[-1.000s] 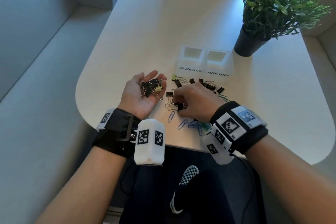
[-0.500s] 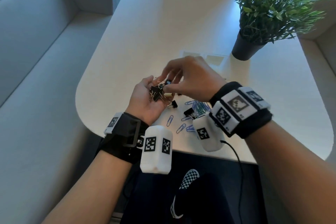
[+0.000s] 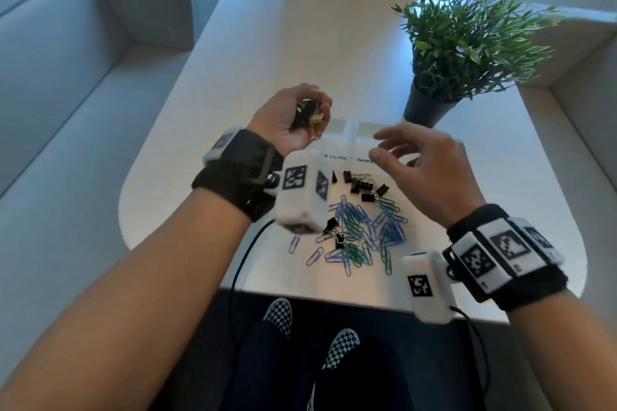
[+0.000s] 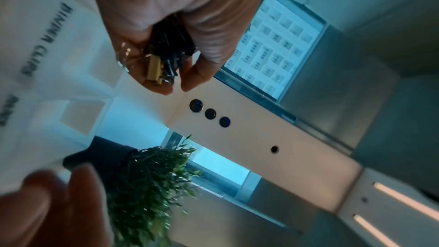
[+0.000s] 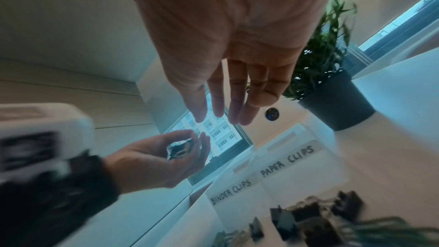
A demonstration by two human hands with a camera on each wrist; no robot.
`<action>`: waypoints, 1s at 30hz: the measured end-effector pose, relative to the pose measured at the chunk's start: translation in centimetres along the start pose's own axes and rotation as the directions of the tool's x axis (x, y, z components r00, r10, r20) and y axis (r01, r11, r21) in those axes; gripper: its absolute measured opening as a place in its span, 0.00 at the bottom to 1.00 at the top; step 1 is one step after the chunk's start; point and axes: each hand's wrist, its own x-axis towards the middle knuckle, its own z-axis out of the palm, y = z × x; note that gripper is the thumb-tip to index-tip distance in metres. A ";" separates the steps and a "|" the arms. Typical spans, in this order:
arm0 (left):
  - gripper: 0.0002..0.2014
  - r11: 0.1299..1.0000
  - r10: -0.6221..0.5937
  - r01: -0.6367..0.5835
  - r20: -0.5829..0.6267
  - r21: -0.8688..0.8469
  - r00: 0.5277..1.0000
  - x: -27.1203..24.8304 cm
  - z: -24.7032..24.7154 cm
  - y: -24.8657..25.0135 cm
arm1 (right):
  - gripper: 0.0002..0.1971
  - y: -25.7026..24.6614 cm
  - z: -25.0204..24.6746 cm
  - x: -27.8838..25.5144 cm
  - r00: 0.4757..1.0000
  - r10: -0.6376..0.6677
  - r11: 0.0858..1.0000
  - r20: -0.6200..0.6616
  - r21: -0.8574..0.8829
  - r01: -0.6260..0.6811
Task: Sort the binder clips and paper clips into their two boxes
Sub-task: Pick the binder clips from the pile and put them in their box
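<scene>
Binder clips (image 3: 309, 114) sit bunched in the cupped, curled left hand (image 3: 289, 120), the binder-clip box (image 3: 335, 127) just beyond and below it.

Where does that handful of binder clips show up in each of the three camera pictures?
Head view: the handful of binder clips sits upper middle, cupped in the left hand, above the boxes.
Left wrist view: the clips hang at top centre, gripped in the curled fingers.
Right wrist view: the clips lie left of centre, small, in the left hand.
Shared landmark: the potted plant.
</scene>
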 end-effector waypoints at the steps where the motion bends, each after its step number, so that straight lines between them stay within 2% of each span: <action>1: 0.08 0.997 0.041 -0.040 -0.015 0.067 0.999 0.8 0.7 -0.1 | 0.10 0.3 -0.1 -0.3 1.000 0.009 1.000 -0.003 -0.002 -0.009; 4: 0.14 0.929 0.247 -0.214 -0.075 0.301 0.966 2.9 2.1 -1.2 | 0.09 0.9 -0.2 -1.1 0.999 0.033 0.999 -0.016 0.003 -0.033; 5: 0.14 0.874 0.316 -0.261 -0.071 0.410 0.946 3.5 2.1 -1.7 | 0.08 1.1 -0.2 -1.4 0.999 0.036 0.999 -0.017 0.008 -0.036; 7: 0.14 0.689 0.425 -0.312 -0.017 0.654 0.905 4.4 1.8 -2.8 | 0.07 1.4 -0.4 -1.8 0.999 0.039 0.999 -0.019 0.013 -0.039; 9: 0.14 0.501 0.486 -0.324 0.049 0.802 0.873 4.8 1.5 -3.6 | 0.07 1.7 -0.6 -2.1 0.999 0.040 0.999 -0.021 0.008 -0.040; 10: 0.14 0.450 0.492 -0.326 0.074 0.832 0.868 4.8 1.4 -3.9 | 0.07 1.7 -0.6 -2.2 0.999 0.040 0.999 -0.019 0.005 -0.040; 12: 0.13 0.407 0.484 -0.325 0.101 0.853 0.869 4.7 1.5 -4.2 | 0.07 1.9 -0.5 -2.3 0.999 0.038 0.999 -0.017 -0.004 -0.038; 14: 0.13 0.427 0.476 -0.333 0.104 0.841 0.873 4.5 1.6 -4.2 | 0.07 2.2 -0.3 -2.2 0.999 0.047 0.999 -0.014 -0.019 -0.048; 17: 0.12 0.467 0.512 -0.386 0.113 0.795 0.851 3.8 1.8 -3.6 | 0.09 2.7 0.3 -1.6 0.997 0.046 0.991 0.054 -0.127 -0.038; 19: 0.11 0.544 0.529 -0.422 0.094 0.726 0.843 2.8 1.8 -2.8 | 0.11 2.9 1.1 -0.8 0.989 0.046 0.967 0.138 -0.255 -0.009; 20: 0.11 0.616 0.517 -0.426 0.068 0.662 0.853 2.2 1.6 -2.4 | 0.13 2.8 1.5 -0.4 0.981 0.053 0.950 0.188 -0.311 0.008; 22: 0.09 0.786 0.449 -0.399 0.008 0.471 0.893 1.0 0.7 -1.7 | 0.14 2.3 2.3 0.6 0.953 0.069 0.924 0.295 -0.380 0.051; 24: 0.06 0.903 0.351 -0.326 -0.043 0.280 0.935 -0.5 -0.8 -1.6 | 0.17 1.4 3.3 1.3 0.920 0.078 0.893 0.384 -0.438 0.107; 26: 0.05 0.960 0.258 -0.246 -0.078 0.135 0.963 -1.9 -2.5 -1.8 | 0.19 0.7 4.1 1.7 0.901 0.067 0.855 0.428 -0.490 0.169; 30: 0.07 0.988 0.143 -0.149 -0.138 -0.032 0.980 -3.7 -5.1 -2.6 | 0.15 0.2 5.4 2.2 0.888 0.047 0.794 0.457 -0.556 0.244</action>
